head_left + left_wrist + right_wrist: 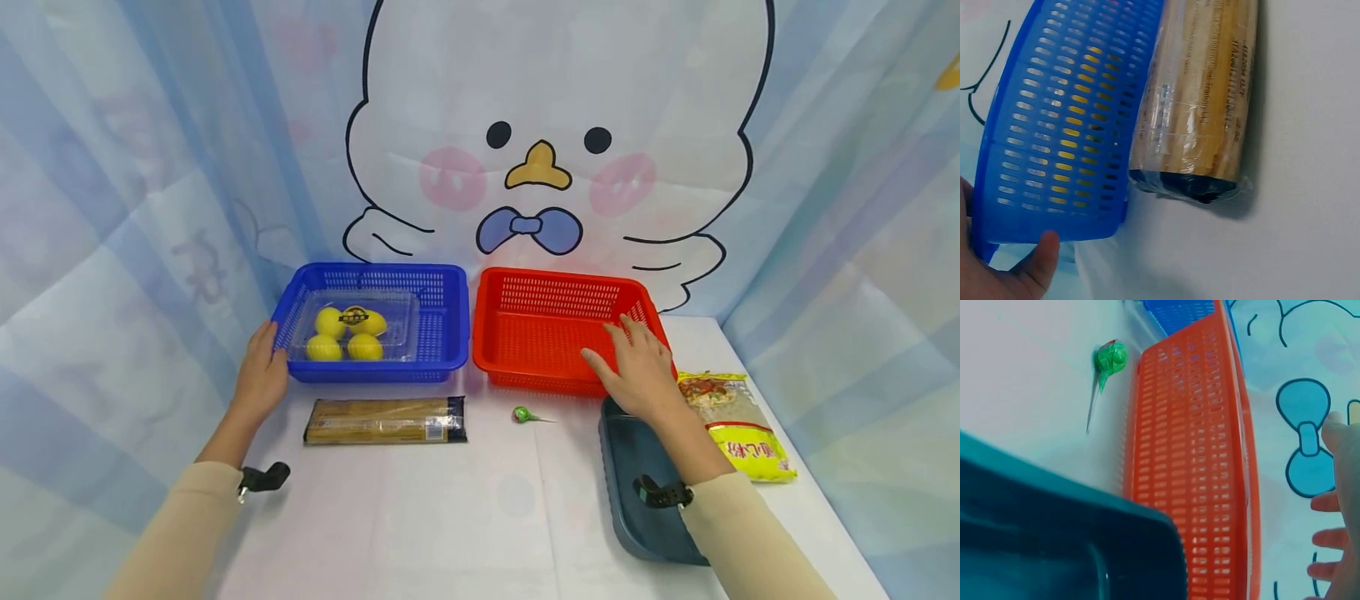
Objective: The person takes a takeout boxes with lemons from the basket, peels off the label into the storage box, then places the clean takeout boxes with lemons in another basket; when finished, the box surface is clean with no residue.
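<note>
My left hand (261, 375) grips the left end of a blue plastic basket (457, 333), its thumb (1046, 256) at the front corner. In that basket lies a clear lidded box (401, 329) of several yellow, lemon-like fruits (324, 347). My right hand (637, 367) hovers over the right front of a red basket (525, 333), fingers spread and holding nothing. Before the blue basket lies a long wrapped pack of pale brown sticks or noodles (382, 421). A green-wrapped lollipop (521, 414) lies in front of the red basket.
Below my right forearm sits a dark teal tray (637, 500), partly hidden. Right of it lies a yellow and clear food bag (738, 429). A cartoon-printed curtain (540, 83) stands behind the baskets and patterned curtains flank the white table (420, 517).
</note>
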### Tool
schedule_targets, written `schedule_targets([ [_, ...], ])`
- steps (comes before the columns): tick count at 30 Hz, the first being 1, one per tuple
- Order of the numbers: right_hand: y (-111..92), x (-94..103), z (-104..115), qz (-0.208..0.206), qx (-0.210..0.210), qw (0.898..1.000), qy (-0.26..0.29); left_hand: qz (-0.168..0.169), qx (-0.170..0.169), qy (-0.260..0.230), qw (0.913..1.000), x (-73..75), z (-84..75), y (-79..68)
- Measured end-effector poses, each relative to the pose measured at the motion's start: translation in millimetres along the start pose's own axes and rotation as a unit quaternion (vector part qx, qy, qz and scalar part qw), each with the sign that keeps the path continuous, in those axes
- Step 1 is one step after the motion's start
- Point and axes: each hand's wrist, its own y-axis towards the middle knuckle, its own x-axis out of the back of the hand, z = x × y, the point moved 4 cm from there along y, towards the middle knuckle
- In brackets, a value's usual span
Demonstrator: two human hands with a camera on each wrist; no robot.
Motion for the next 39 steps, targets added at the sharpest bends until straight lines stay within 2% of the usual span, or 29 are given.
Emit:
schedule_targets([
  [4, 2.7, -0.3, 8.5, 0.009, 0.002, 1.0, 0.025, -0.002, 0.01, -0.039, 0.9992, -1.8, 3.2, -1.3],
  [7, 5.1, -0.3, 15.9, 0.014, 0.008, 0.998, 0.055, 0.006, 0.023, -0.1, 0.9947, -1.6, 5.9, -1.2],
  [11, 9.1, 0.4, 23.5, 0.024, 0.015, 0.994, 0.101, 0.017, 0.047, -0.209, 0.9767, -2.9, 11.3, 1.6],
  [14, 13.0, 1.5, 30.2, 0.033, 0.02, 0.992, 0.124, 0.022, 0.064, -0.257, 0.964, -4.5, 13.5, 3.2],
  [18, 17.9, 3.6, 41.5, 0.036, 0.029, 0.989, 0.138, 0.022, 0.07, -0.26, 0.9628, -5.5, 13.3, 3.8],
  [25, 24.2, -0.5, 58.8, 0.036, 0.048, 0.985, 0.16, 0.019, 0.071, -0.2, 0.9771, -4.8, 6.6, -1.1],
  [32, 33.6, -2.7, 82.2, 0.042, 0.068, 0.978, 0.194, 0.027, 0.083, -0.189, 0.978, -4.3, 6.7, -0.5],
  [39, 42.0, -7.0, 105.8, 0.059, 0.067, 0.971, 0.221, 0.041, 0.085, -0.199, 0.9755, -6.2, 7.4, 1.6],
])
